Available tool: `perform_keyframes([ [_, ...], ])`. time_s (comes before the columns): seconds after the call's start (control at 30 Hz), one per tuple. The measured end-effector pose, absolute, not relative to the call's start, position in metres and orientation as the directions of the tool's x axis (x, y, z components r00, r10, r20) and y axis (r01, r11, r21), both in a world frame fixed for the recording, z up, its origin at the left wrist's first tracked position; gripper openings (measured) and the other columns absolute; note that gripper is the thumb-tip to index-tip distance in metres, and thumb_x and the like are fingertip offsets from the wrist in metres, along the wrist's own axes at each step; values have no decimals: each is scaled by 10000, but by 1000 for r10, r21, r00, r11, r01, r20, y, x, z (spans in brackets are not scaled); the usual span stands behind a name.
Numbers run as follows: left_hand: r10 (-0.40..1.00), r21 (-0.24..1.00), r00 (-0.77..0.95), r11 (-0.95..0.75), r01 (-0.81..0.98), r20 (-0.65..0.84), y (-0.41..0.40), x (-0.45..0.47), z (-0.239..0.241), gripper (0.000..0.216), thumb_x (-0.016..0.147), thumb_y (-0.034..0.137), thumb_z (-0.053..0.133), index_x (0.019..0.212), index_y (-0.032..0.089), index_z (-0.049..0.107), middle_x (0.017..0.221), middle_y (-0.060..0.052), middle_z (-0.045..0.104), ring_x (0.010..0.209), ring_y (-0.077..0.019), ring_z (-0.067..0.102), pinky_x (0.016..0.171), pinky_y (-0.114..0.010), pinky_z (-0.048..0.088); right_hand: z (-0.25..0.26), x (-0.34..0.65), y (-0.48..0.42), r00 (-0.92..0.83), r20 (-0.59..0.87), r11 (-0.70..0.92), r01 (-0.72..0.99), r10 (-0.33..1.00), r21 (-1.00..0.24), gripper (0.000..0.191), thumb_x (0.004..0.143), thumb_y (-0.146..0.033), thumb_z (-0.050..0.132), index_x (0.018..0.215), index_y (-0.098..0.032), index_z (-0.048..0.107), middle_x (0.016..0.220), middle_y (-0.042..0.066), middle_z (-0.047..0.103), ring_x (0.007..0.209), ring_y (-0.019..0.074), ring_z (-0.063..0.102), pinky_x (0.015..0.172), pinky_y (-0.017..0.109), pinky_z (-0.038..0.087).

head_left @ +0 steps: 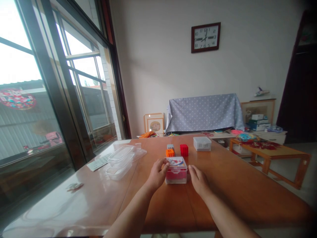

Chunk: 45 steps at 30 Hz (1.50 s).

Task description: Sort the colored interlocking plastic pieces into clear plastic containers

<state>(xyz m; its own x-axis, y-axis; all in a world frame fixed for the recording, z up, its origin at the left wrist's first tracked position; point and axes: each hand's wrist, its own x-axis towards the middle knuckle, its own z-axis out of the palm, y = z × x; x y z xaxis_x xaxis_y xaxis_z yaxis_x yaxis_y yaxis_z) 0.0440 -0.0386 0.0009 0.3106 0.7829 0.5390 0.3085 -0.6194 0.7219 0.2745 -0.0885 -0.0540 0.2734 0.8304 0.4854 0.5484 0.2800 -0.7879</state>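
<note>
Standing on the wooden table (230, 191) in the head view, the clear plastic box (176, 177) sits between both hands, just in front of the orange block (170, 152) and the red block (184, 150). The left hand (157, 173) has its fingers at the lid's left edge; whether it grips, I cannot tell. The right hand (198, 180) is unclenched and holds nothing, just beside the opposite wall. The box is probably light, fairly stiff and a little slippery; its two side walls look the best hold, pressed gently.
</note>
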Motion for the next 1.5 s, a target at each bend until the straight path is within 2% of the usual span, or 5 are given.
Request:
perform_keyframes([
  [0.2,715,648,350,-698,304,606,-52,44,-2,230,1007,363,505,989,227,690,1165,-64,712,1210,-228,613,1093,-377,450,-52,274,-91,261,496,281,571,828,-771,467,1020,-566,324,886,-249,639,871,62,732,840,253,653,801,337,462],
  [0.63,677,538,380,-734,415,630,-62,43,-13,200,978,335,564,1128,235,650,1335,-100,656,1340,-262,553,1136,-440,441,-46,269,-101,224,497,309,556,838,-771,377,949,-581,490,1110,-291,667,1056,39,759,994,246,704,835,334,534],
  [0.83,675,478,407,-730,489,615,-67,44,-15,331,919,366,659,1219,236,601,1414,-127,604,1381,-298,514,1127,-498,433,-47,265,-100,174,559,346,628,811,-697,533,806,-590,675,1220,-257,625,1141,81,737,1033,280,689,906,404,545],
  [1.17,668,422,396,-723,548,630,-64,46,-24,381,891,297,682,1250,242,567,1452,-132,579,1392,-301,498,1126,-536,396,-50,264,-99,156,571,345,660,806,-668,540,783,-545,693,1234,-262,602,1129,85,731,1017,291,690,904,438,552],
  [1.5,698,450,371,-693,563,612,-64,49,-26,354,889,264,669,1232,249,585,1452,-119,577,1407,-288,474,1130,-519,363,-51,263,-98,169,552,317,669,817,-673,561,792,-573,690,1248,-260,590,1144,82,730,1016,284,688,896,423,547],
])
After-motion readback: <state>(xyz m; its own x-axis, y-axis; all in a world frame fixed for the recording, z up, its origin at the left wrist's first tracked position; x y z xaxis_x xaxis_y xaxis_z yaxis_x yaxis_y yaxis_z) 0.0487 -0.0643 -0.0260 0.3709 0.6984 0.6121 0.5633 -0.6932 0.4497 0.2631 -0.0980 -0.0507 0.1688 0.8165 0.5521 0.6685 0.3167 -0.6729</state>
